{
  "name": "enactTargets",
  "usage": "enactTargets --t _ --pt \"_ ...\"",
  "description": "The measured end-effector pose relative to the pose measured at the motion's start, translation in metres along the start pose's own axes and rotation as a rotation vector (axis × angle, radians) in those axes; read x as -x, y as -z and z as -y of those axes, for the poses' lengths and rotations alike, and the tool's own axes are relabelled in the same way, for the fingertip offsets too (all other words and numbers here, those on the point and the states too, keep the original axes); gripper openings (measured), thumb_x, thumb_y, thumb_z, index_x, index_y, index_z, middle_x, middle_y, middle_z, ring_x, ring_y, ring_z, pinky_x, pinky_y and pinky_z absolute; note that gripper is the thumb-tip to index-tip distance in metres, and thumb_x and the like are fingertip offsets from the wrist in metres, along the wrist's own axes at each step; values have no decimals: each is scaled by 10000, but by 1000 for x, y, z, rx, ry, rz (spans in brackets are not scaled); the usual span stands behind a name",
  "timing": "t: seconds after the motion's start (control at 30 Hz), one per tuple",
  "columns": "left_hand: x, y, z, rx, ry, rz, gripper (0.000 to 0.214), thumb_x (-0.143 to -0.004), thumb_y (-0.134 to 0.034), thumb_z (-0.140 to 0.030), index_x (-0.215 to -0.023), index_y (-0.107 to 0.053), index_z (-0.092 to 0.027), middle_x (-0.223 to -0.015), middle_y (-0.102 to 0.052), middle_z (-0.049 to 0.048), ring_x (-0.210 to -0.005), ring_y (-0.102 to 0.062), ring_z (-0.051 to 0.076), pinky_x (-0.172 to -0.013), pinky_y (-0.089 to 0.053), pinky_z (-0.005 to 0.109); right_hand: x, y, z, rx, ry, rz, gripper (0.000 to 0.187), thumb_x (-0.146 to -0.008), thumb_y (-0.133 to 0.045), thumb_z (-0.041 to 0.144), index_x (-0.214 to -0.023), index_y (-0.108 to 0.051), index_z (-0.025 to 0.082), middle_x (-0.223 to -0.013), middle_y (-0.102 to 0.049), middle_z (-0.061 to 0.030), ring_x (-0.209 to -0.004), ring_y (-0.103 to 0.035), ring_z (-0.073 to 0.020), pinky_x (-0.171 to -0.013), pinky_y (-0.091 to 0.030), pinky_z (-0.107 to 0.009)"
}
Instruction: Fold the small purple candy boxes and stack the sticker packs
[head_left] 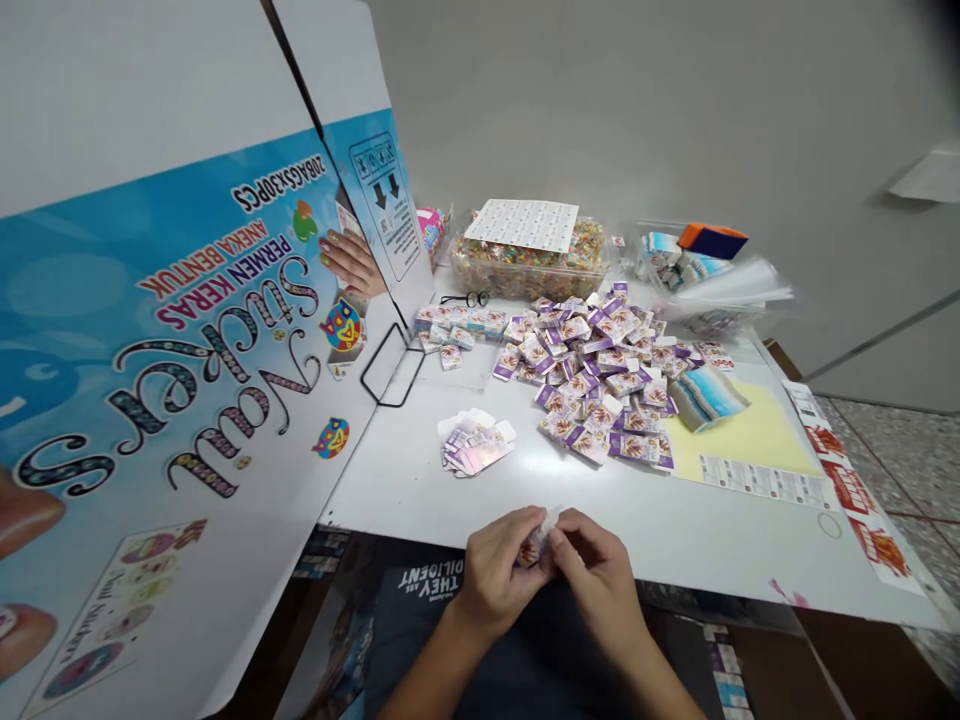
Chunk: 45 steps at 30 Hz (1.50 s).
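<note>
My left hand and my right hand meet at the table's front edge, both closed on one small printed carton. Its white flap sticks up between the fingertips; the rest of it is mostly hidden by my fingers. Just beyond the hands lies a loose stack of flat, unfolded cartons. Farther off to the right spreads a big heap of folded purple-and-white cartons. At the back left, a short row of cartons sits beside a few loose ones.
A large printed box walls off the left. Behind stand a clear tub of colourful pieces with a sheet on top, glasses, and a bin with plastic bags. A yellow sheet lies at right.
</note>
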<state>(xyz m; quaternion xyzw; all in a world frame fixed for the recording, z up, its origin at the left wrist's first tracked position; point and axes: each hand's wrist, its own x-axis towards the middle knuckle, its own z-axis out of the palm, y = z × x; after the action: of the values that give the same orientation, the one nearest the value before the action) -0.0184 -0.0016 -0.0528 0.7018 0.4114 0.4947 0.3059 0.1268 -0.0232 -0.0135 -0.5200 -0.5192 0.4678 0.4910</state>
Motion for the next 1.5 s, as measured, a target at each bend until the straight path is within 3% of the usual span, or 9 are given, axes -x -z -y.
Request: enactTargets --t 0.17,0.3,0.53,0.7,0.8,0.93,1.17,1.37,1.5 --pt "-1 3 -6 5 -38 -11 400 -774 -804 -247 -1161 -706 -219 -1166 -751 144 -1074 -714 302 -958 -576 433 9 -3 8 184 134 -136 199 -939 -582 266 -755 -618 199 -700 -588 4 -656 -529 -148 -643 -429 -261" --pt "-3 4 -14 3 164 67 726 -780 -806 -310 -1432 -504 -204 -1192 -716 140 -1064 -688 295 -943 -555 416 9 7 2 165 104 -134 181 -937 -580 283 -788 -630 192 -737 -583 -6 -687 -526 -159 -653 -421 -270" --pt "-9 17 -32 -214 118 392 463 -800 -708 -173 -1240 -568 -204 -1094 -700 87 -988 -637 282 -875 -533 420 -2 25 10 -134 -212 131 266 -880 -688 423 -819 -694 164 -746 -608 -8 -714 -522 -159 -670 -434 -256" --pt "-10 25 -40 -273 115 479 499 -788 -747 -192 -1229 -513 -203 -1094 -683 70 -973 -616 280 -842 -520 417 -7 39 14 -198 -300 271 295 -886 -698 426 -799 -741 147 -689 -601 -2 -662 -477 -135 -635 -397 -250" --pt "-10 32 -51 -320 30 592 442 -834 -708 -169 -1218 -492 -201 -1103 -672 63 -982 -611 266 -887 -499 416 -6 49 17 -87 -307 403 314 -892 -678 421 -754 -729 144 -651 -576 2 -647 -467 -137 -622 -391 -254" --pt "-2 35 -59 -463 -84 698 378 -844 -658 -108 -1175 -490 -180 -1104 -659 73 -984 -620 262 -942 -465 443 3 55 25 245 -180 410 185 -857 -684 329 -776 -737 171 -717 -646 -9 -725 -549 -173 -680 -442 -257" --pt "20 30 -46 -497 -261 662 322 -790 -657 -119 -1063 -492 -171 -986 -682 62 -885 -641 252 -850 -472 416 17 50 34 379 -189 495 85 -817 -658 222 -803 -729 179 -778 -708 -19 -746 -616 -184 -679 -466 -237" --pt "19 26 -47 -447 -312 458 373 -713 -580 -58 -1061 -494 -162 -939 -692 62 -806 -655 235 -815 -464 418 22 44 42 592 -49 430 313 -894 -570 218 -588 -524 172 -592 -568 19 -593 -494 -118 -566 -352 -213" --pt "14 25 -53 -422 -322 401 349 -727 -540 -67 -1063 -513 -154 -925 -700 84 -802 -671 248 -779 -476 423 20 47 56 656 3 444 333 -917 -544 215 -587 -537 174 -588 -571 19 -559 -475 -104 -545 -335 -211"
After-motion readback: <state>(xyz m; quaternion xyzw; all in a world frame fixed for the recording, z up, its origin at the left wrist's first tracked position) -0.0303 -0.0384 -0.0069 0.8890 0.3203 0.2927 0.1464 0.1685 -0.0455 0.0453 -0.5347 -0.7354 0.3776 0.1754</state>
